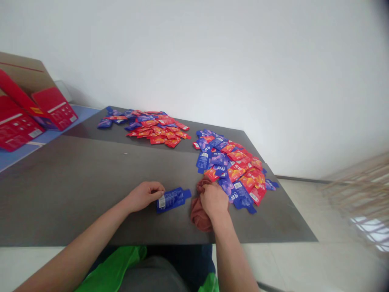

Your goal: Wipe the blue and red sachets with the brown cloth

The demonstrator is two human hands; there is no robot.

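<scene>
Left hand [145, 195] fingers pinch the near-left end of a blue sachet [172, 199]: light, flexible, likely slippery; grip its flat edge. Right hand [213, 199] fingers clutch a soft red cloth [199, 217].

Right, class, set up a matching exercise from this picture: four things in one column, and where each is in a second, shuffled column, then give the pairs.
Things:
1. blue sachet
2. reddish cloth
3. red boxes
4. far pile of sachets

Places:
A. far left, beside the table
B. under the right hand
C. back of the table
D. held at one end by the left hand

Pairs: 1-D, 2-B, 3-A, 4-C
</scene>
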